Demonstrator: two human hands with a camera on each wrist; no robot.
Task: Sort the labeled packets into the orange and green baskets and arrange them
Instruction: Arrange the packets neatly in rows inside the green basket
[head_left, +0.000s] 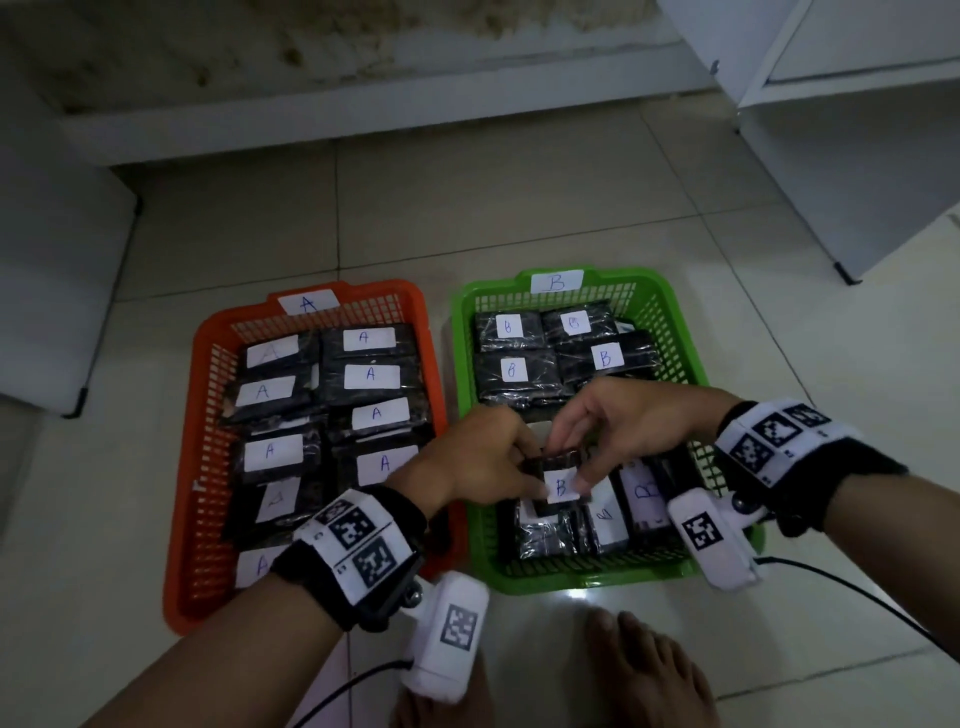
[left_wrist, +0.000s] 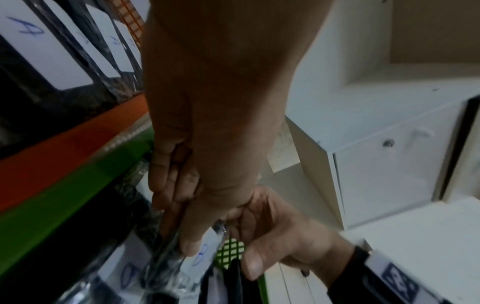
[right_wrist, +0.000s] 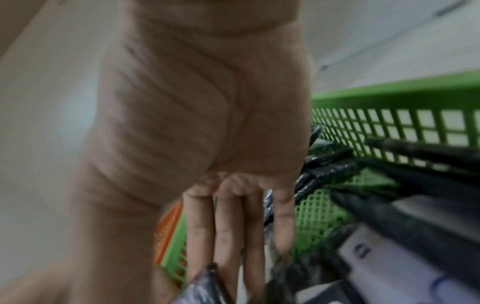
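both hands meet over the green basket's (head_left: 461, 364) 6 o'clock half, each pinching the b packet (head_left: 557, 483). left hand (head_left: 470, 467) reaches in from 8 o'clock with fingers curled; right hand (head_left: 626, 426) from 3 o'clock, fingers arched down.

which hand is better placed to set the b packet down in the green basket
Right, probably. Both hands pinch the B packet over the green basket, but the right hand comes from that basket's side; the left hand reaches in across the orange basket.
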